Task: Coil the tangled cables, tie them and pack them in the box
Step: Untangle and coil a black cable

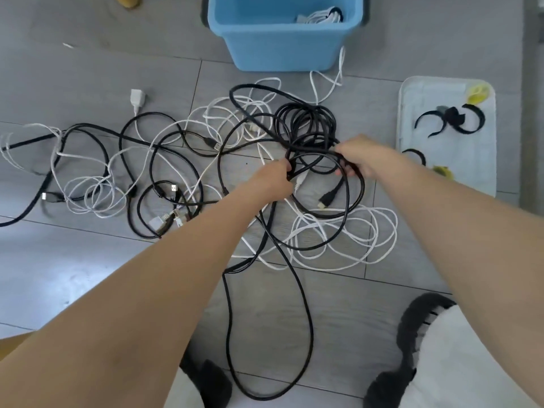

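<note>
both our hands, left hand (272, 179) and right hand (360, 159), grip the black cable (306, 122); blue box (282, 45) holds a tied white coil (322, 16).

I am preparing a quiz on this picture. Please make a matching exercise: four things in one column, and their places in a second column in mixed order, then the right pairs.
Things:
1. blue box
2. white tray
3. black cable
4. white plug

Places:
A. gripped by both the left hand and the right hand
B. on the floor at the left of the tangle
C. at the top, a white bundle inside
D. at the right, black straps on it

Pairs: 1-C, 2-D, 3-A, 4-B
</note>
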